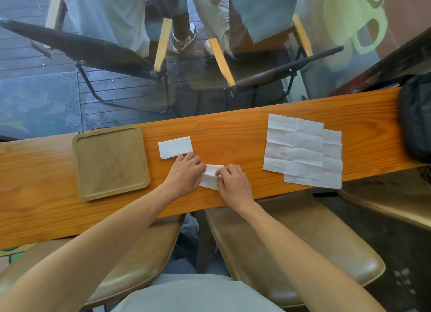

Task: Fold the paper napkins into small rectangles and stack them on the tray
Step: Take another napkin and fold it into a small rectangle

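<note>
A white paper napkin [210, 176], partly folded, lies on the wooden counter between my hands. My left hand [185, 174] pinches its left edge and my right hand [233, 182] pinches its right edge, fingers curled over the paper. A folded napkin rectangle [175, 146] lies flat just beyond my left hand. The square wooden tray [80, 169] sits to the left with nothing on it. Two unfolded, creased napkins [296, 146] overlap on the right.
The counter [233, 127] is a narrow plank against a glass pane, with chairs and seated people behind the glass. A black bag [416, 116] rests at the counter's right end. Padded stools [291, 246] stand below the near edge.
</note>
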